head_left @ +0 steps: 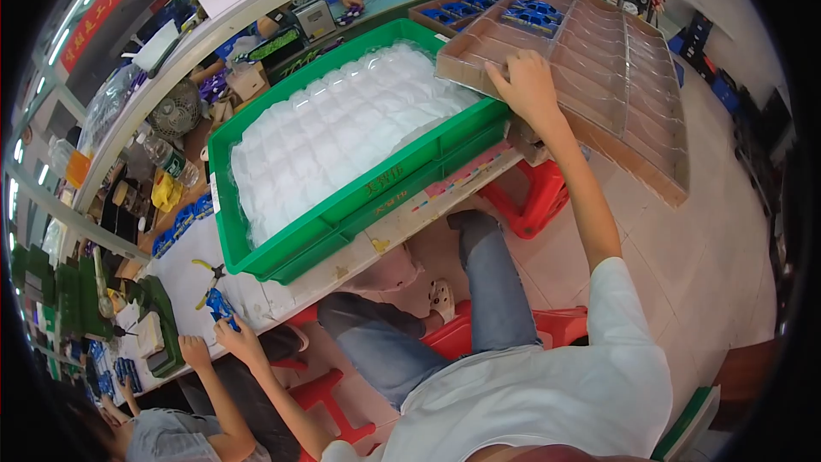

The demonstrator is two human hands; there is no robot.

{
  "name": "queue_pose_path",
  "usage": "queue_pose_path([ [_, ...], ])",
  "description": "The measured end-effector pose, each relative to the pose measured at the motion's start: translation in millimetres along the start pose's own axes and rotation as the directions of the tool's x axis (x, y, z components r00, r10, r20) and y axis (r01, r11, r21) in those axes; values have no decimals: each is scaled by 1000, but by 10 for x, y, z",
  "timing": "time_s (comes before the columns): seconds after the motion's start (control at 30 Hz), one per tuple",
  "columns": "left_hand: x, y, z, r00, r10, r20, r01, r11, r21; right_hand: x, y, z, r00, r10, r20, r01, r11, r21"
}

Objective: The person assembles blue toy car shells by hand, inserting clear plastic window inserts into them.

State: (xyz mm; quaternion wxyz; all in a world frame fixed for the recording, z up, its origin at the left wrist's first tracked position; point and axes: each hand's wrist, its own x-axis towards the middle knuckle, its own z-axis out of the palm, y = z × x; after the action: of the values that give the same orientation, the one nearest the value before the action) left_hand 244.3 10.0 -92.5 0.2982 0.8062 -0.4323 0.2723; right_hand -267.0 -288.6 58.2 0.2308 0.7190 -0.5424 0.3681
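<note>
My left hand (240,340) is at the bench edge on the left, its fingers closed on a blue plastic part (221,308). My right hand (528,88) reaches over the near wall of a cardboard box lined with a clear plastic tray (590,60). Its thumb stands apart from the fingers, and no separate piece shows in them. Several blue parts (532,15) lie in the tray's far compartments; the others hold no parts. The left corner of the box overlaps a green plastic crate (368,205), which has a white, pocketed plastic sheet (342,128) inside.
Yellow-handled pliers (208,281) lie on the bench beside my left hand. Close by on the left is another person's hand (195,351). A fan (175,109) and a water bottle (167,158) stand behind the crate. Red stools (532,197) are below the bench.
</note>
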Motion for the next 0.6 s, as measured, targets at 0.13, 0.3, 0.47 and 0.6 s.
queue_pose_path([
  [0.13, 126, -223, 150, 995, -25, 92, 16, 994, 106, -236, 1, -122, 984, -177, 8, 177, 984, 19],
  [0.3, 415, -89, -4, 995, 52, -87, -21, 947, 320, -572, 32, -738, 959, -239, 155, 217, 965, 144],
  [0.47, 943, 863, -786, 912, 263, -315, -256, 965, 67, -219, 154, -1005, 907, -225, 356, 95, 932, 349],
  [0.6, 1350, 2022, -358, 846, 463, -264, -531, 771, -350, 300, 1174, -517, 976, -170, 135, 160, 983, 86],
])
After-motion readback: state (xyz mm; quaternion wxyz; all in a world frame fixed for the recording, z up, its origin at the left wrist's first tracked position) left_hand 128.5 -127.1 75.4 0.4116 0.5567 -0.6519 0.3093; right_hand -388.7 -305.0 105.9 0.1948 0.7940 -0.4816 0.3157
